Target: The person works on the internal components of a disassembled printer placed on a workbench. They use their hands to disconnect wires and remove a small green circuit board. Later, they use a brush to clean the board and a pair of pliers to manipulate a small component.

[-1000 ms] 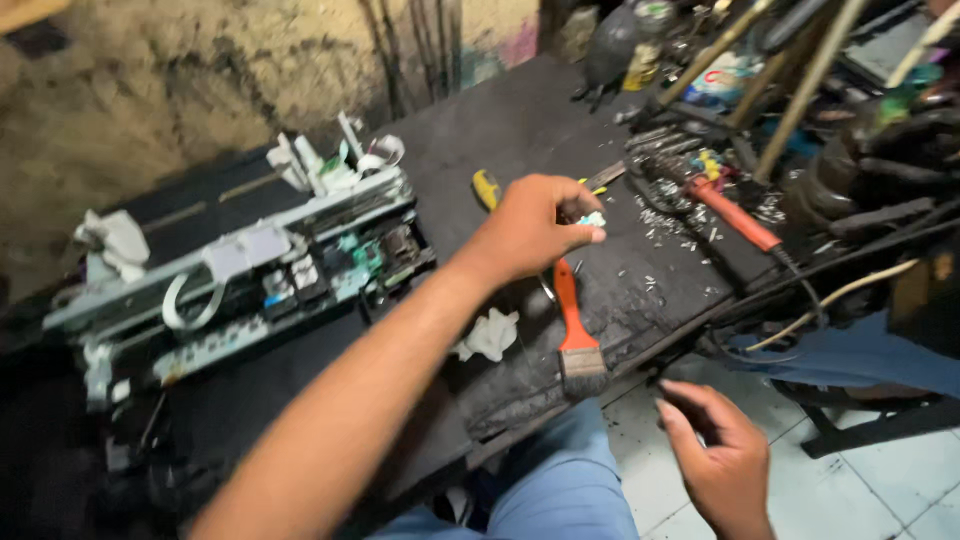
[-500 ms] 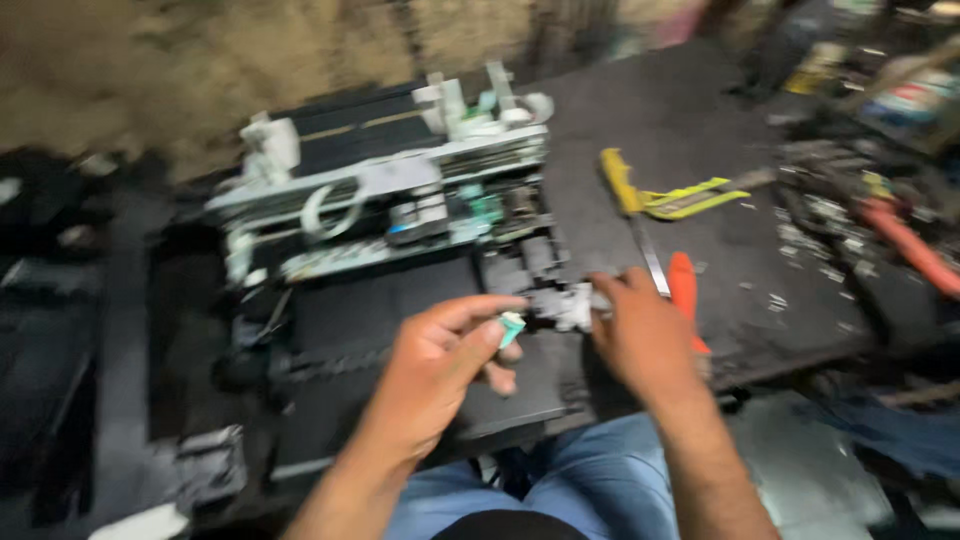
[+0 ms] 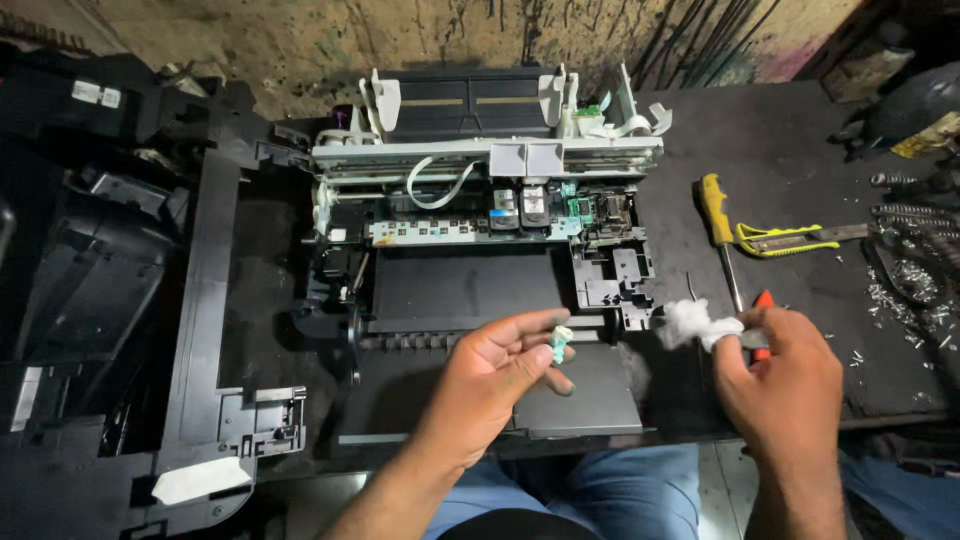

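My left hand (image 3: 497,368) pinches a small pale-green plastic piece (image 3: 561,343) over the stripped printer's matte black tray (image 3: 470,290). My right hand (image 3: 785,375) is curled around a fluffy white wad (image 3: 688,322), perhaps cotton, beside the yellow-handled screwdriver (image 3: 719,222) on the dark, gritty tabletop (image 3: 800,150).

Printer (image 3: 480,230): matt black and pale grey plastic, dusty, with a flat white ribbon cable.
Wad (image 3: 687,322) in right hand (image 3: 785,385): soft white fibrous cloth or cotton.
Small piece (image 3: 561,344) in left hand (image 3: 500,375): pale green, smooth plastic.
Screwdriver (image 3: 722,235): glossy yellow plastic handle, metal shaft.
Counter (image 3: 790,150): matt black, gritty.
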